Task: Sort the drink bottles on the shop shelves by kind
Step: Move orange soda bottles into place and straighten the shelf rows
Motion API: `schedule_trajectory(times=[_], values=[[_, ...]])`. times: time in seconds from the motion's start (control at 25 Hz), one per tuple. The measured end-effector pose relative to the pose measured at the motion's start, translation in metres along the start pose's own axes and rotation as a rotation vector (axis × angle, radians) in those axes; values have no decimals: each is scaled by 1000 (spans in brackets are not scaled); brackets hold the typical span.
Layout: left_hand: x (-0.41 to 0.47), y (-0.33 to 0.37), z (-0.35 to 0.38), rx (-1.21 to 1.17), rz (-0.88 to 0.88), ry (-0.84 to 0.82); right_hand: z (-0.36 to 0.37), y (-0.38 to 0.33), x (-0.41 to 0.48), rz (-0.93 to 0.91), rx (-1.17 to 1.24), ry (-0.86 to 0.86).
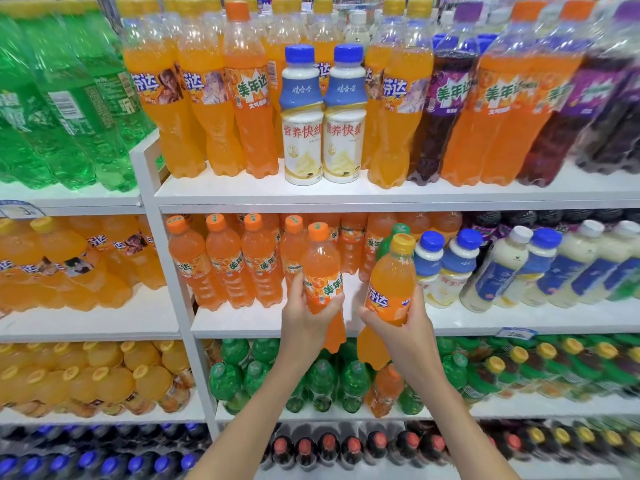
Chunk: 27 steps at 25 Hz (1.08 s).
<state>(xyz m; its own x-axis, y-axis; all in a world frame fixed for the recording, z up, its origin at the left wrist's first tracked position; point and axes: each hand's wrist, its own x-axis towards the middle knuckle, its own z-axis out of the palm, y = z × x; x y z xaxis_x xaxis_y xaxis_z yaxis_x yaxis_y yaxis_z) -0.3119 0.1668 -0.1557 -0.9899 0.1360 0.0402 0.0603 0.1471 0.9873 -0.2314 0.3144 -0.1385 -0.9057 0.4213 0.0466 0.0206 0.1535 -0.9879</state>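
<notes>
White shop shelving [346,199] crammed with drinks fills the view. Up front, the left hand [306,318] has its grip curled round the lower body of an orange-capped Mirinda bottle [322,268], and the right hand [407,329] wraps its grip round a yellow-capped Fanta bottle [391,285]. Both bottles are upright, caps up, side by side but apart, held before the front edge of the middle shelf [256,323]. The Mirinda row [225,265] stands just left of the left hand, so that looks an easy slot-in. The Fanta stock [52,265] lies well left, past the upright [180,289], probably a longer cross-reach for the right hand.
</notes>
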Motion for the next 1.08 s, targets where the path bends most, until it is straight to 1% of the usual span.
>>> schedule_trajectory(times=[0.16,0.28,0.44,0.64,0.8,0.96,1.08], values=[[11,-2,22,8,-11,-1,-18,6,-6,22,-11,-11],[24,-9,35,44,-5,35,-26,11,-7,36,-3,-32],[35,-16,47,67,-54,43,-31,14,-5,31,-8,-48],[41,-20,59,63,-51,135,-26,15,1,30,-3,-48],[44,-34,62,114,-29,184,-17,13,1,11,11,-68],[46,-60,67,151,-8,218,-11,11,1,4,20,-82],[43,-49,66,156,8,213,-8,11,0,-2,-4,-84]])
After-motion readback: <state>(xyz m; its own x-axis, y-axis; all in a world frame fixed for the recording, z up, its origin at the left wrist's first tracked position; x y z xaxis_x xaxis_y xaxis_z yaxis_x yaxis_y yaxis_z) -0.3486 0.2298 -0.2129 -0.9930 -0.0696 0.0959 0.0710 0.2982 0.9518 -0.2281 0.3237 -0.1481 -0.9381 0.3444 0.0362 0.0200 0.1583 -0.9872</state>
